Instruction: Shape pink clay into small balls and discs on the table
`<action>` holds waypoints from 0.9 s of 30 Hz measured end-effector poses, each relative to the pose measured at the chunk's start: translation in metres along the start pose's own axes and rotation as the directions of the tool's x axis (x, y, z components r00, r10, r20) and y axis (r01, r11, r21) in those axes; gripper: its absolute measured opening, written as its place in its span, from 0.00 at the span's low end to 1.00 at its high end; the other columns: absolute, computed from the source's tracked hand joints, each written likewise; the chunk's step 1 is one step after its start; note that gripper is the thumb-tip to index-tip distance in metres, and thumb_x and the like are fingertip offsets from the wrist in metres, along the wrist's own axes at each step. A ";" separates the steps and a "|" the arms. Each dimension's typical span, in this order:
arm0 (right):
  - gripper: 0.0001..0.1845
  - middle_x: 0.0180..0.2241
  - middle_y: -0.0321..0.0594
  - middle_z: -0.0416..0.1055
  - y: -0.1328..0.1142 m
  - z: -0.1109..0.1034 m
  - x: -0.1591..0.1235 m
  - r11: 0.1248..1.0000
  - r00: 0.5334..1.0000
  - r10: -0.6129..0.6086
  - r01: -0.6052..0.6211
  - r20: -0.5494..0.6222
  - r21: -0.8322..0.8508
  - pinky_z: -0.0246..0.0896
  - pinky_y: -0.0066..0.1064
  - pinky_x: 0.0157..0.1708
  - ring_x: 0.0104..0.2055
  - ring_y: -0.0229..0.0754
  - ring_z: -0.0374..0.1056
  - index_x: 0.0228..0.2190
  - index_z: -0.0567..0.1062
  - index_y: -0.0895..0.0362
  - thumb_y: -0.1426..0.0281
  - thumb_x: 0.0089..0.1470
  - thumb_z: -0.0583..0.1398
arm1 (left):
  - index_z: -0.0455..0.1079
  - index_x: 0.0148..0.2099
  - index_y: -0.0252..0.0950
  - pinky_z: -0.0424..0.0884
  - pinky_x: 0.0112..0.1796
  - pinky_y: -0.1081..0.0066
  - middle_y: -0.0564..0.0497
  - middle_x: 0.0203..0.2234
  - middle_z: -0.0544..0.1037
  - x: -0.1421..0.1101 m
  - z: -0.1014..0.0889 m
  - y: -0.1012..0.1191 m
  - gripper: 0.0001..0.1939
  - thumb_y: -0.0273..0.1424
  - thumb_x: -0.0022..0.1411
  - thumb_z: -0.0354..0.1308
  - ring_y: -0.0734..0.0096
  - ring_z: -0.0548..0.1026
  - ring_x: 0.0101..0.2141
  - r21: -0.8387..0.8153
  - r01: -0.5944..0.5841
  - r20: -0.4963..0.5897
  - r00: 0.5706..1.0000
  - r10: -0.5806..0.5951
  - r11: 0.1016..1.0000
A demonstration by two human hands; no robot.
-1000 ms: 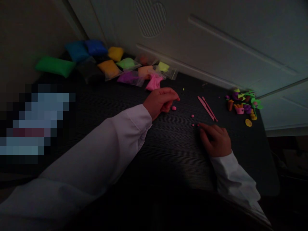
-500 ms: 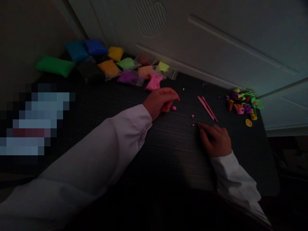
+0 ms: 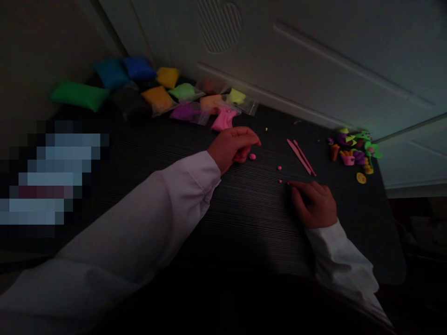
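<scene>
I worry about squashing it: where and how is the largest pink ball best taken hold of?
Probably pinch the largest pink ball lightly by its near and far sides, from above and the right: it is rounded, and the left hand is close on its left.

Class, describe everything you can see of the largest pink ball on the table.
The largest pink ball is a small, smooth, rounded lump, slightly wider than tall in this view, and looks like soft modelling clay. It seems whole, with no parts or marks that can be made out in the dim light. It lies on the dark, fine-lined table, right beside the curled fingers of the left hand; whether they touch it cannot be told.
</scene>
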State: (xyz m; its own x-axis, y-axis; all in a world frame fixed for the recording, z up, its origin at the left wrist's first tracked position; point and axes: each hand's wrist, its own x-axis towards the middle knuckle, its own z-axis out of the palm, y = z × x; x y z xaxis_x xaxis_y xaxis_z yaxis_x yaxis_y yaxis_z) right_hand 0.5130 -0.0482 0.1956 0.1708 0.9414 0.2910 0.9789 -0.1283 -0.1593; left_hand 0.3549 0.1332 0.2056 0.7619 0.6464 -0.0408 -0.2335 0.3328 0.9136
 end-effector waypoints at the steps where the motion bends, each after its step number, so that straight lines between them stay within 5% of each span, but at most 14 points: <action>1: 0.13 0.26 0.38 0.68 0.000 0.000 0.000 1.000 1.000 -0.013 0.013 0.007 0.010 0.51 0.32 0.32 0.29 0.37 0.62 0.35 0.72 0.56 0.67 0.48 0.52 | 0.62 0.26 0.30 0.46 0.14 0.79 0.59 0.08 0.58 0.000 0.000 0.000 0.04 0.24 0.51 0.50 0.85 0.54 0.11 -0.002 0.001 0.002 1.000 -0.001 1.000; 21: 0.17 0.26 0.38 0.67 0.001 0.001 0.000 1.000 0.999 -0.012 0.012 0.045 -0.021 0.52 0.32 0.32 0.29 0.37 0.62 0.40 0.69 0.56 0.67 0.48 0.52 | 0.62 0.27 0.29 0.47 0.14 0.81 0.59 0.09 0.57 0.000 -0.001 -0.002 0.04 0.24 0.52 0.49 0.86 0.54 0.11 -0.003 -0.020 0.018 1.000 0.020 1.000; 27: 0.14 0.26 0.39 0.68 -0.001 -0.002 0.000 1.000 0.999 0.003 -0.004 -0.038 -0.018 0.53 0.31 0.32 0.28 0.37 0.61 0.37 0.71 0.57 0.67 0.48 0.52 | 0.62 0.26 0.29 0.46 0.14 0.80 0.59 0.08 0.57 0.001 0.000 -0.002 0.04 0.24 0.52 0.50 0.86 0.55 0.11 -0.013 -0.021 0.010 1.000 0.021 1.000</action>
State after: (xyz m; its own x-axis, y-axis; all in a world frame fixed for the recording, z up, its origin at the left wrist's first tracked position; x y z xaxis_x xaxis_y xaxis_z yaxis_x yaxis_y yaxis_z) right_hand 0.5123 -0.0485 0.1975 0.1778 0.9283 0.3265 0.9801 -0.1375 -0.1430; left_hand 0.3555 0.1335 0.2040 0.7628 0.6464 -0.0176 -0.2571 0.3281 0.9090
